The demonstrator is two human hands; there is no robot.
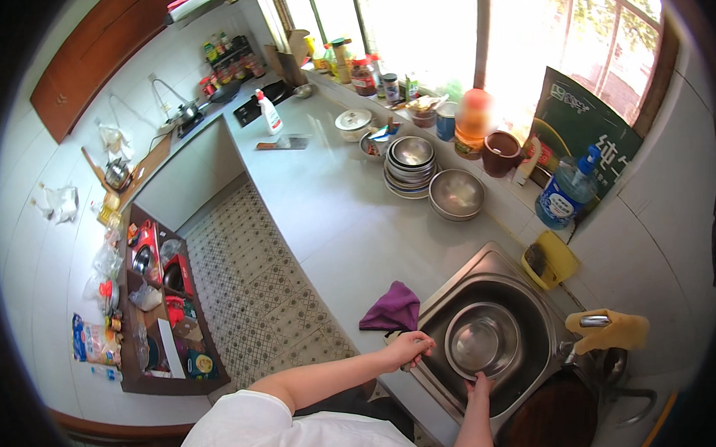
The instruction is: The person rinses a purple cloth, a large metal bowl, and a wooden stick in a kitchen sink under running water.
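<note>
A shiny round metal basin (482,340) sits tilted slightly inside the stainless steel sink (491,286). At its near rim is my right hand (478,383), with the fingers closed on the edge. My left hand (411,350) hovers over the sink's left edge, its fingers curled together; anything inside them is hidden. Just beyond that hand, a purple cloth (393,307) lies crumpled on the counter at the sink's corner.
Right of the sink stand a faucet draped with a yellow cloth (624,329) and a round brown board (552,423). A yellow dish (552,254) and blue pump bottle (568,187) are behind. Stacked bowls (409,168), a metal bowl (457,193) and a cleaver (286,143) occupy the counter.
</note>
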